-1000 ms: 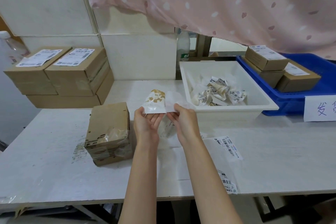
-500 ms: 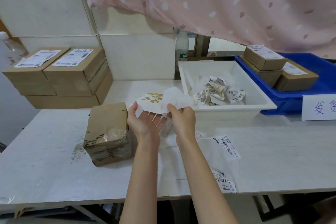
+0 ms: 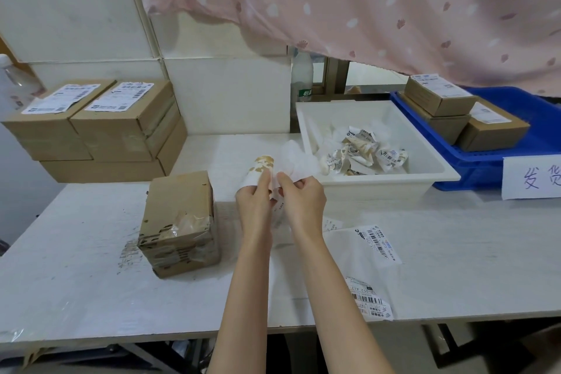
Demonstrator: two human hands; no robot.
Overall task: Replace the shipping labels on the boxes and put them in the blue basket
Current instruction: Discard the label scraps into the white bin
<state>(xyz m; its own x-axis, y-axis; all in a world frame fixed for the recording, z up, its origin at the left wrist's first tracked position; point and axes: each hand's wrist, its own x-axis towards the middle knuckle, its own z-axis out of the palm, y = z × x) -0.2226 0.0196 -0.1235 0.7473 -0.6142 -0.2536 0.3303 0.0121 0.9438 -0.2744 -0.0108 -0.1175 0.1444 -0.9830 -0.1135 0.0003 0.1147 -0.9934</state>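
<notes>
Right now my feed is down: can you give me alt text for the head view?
Both hands, left hand and right hand, crumple a peeled-off label above a white table, just left of a white bin of discarded labels. A bare cardboard box sits left of them; labelled boxes lie in the blue basket at right.

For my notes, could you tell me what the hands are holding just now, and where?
Both hands hold one peeled-off label: the left hand grips its lower left part, the right hand pinches its lower right edge.

Both hands [image 3: 280,202] crumple a peeled label [image 3: 267,168] beside the box [image 3: 179,222].
</notes>
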